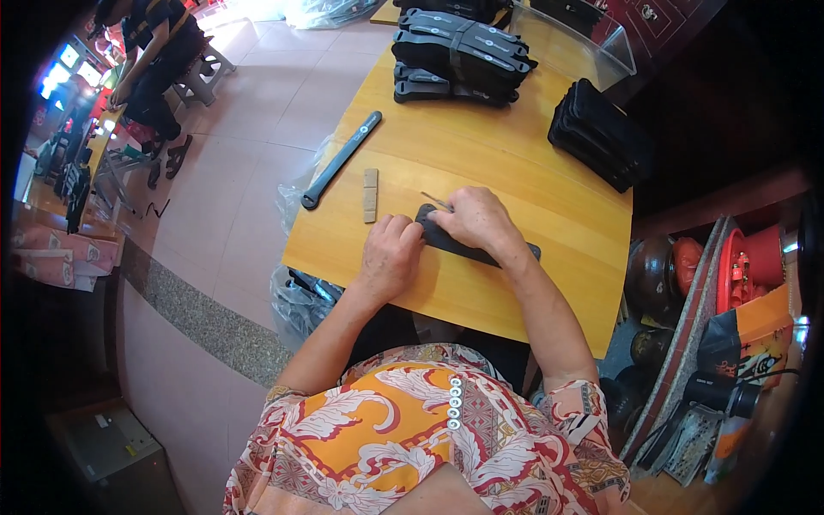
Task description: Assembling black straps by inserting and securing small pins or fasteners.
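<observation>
A long dark grey strap-like piece [455,244] with rounded ends lies slantwise on the yellow table [343,249] near its front edge. My left hand [393,256] is closed, its curled fingertips at the strap's left end. My right hand [477,221] rests across the strap with the fingers bent, pressing near the same end. From between its fingers juts a thin pointed tool [436,201], too small to name more exactly. A jointed tan strip [370,196] lies just beyond my left hand. Farther left, another dark strap [342,160] lies along the table edge.
Bundled dark straps [463,56] are stacked at the far side. A pile of black pouch-like pieces [599,133] sits at the far right, near a clear plastic bin [592,43]. Crowded shelves [678,343] stand right of the table. Another person [159,60] sits working at far left.
</observation>
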A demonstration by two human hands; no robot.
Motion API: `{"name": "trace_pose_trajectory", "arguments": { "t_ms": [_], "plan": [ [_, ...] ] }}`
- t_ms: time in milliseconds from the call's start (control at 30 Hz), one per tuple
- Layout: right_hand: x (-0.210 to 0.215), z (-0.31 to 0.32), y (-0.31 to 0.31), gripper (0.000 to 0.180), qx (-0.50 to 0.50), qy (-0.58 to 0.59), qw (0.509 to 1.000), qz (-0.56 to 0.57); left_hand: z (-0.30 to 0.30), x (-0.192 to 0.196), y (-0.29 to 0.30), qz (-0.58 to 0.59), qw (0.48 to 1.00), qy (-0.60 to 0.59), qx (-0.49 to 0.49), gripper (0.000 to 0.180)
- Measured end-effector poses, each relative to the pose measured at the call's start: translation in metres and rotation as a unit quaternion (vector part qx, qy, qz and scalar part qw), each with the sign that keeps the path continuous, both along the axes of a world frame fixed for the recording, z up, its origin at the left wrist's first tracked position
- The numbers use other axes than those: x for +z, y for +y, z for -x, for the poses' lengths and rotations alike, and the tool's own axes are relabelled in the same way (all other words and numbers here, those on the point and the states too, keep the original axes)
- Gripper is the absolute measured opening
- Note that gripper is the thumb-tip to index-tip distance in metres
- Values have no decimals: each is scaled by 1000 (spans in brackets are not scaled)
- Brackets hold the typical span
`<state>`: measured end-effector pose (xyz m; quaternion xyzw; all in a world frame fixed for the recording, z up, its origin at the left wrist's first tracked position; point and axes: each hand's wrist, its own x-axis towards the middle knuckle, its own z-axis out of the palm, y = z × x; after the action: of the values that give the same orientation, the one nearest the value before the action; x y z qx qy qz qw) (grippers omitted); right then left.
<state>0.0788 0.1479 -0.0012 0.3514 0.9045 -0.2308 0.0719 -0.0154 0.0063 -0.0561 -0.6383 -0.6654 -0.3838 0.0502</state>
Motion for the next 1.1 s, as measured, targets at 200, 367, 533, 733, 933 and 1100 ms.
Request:
{"name": "trace_pose_trajectory", "arguments": {
  "t_ms": [200,367,533,733,933,1100],
  "plan": [
    [-4,22,0,38,13,-44,992,121,-1,-4,-3,-9,1000,19,-11,11],
    [-13,22,-1,33,64,-10,993,94,-49,12,-21,-36,972,-16,-232,21],
    [-19,18,2,36,108,9,993,43,-89,35,-22,85,898,-48,-429,19],
    [-2,24,0,38,86,-52,990,99,-149,35,-9,300,605,-350,-650,9],
    [-14,19,1,40,132,12,990,51,-195,56,-7,356,322,-493,-725,26],
    [-33,12,6,37,163,75,984,17,-195,62,-2,376,410,-476,-681,19]
  ]
}}
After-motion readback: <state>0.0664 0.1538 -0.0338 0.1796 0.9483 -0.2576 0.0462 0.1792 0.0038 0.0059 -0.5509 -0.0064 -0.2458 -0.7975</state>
